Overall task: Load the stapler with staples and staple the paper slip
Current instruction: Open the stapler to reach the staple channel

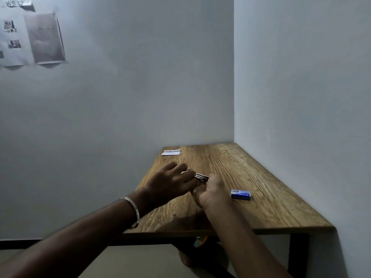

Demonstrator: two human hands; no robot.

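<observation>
Where the two hands meet over the middle of the wooden table [261, 197], a small metal stapler [201, 176] is held between them, just above the tabletop. The left hand [170, 182] is seen from its back, fingers extended toward the stapler's near end and partly covering it; whether those fingers pinch the metal or merely rest against it cannot be told, since the contact is hidden by the hand itself. A silver bangle [133, 209] is worn on the left wrist. The right hand [210, 190] is curled beneath and beside the stapler, its fingers bent round the tool's far end — a closed hold, though the fingertips are not clearly shown. Only a short stretch of bright metal is visible between the two hands, and it cannot be told whether the stapler's magazine is open.

A blue box of staples [240, 194] lies flat on the table to the right of the right hand, near it but apart. A white paper slip [171, 152] lies flat near the table's far left corner, close to the wall and well apart from the hands.

Printed sheets [30, 37] are fixed high on the wall at the upper left — their content is too blurred to read.
</observation>
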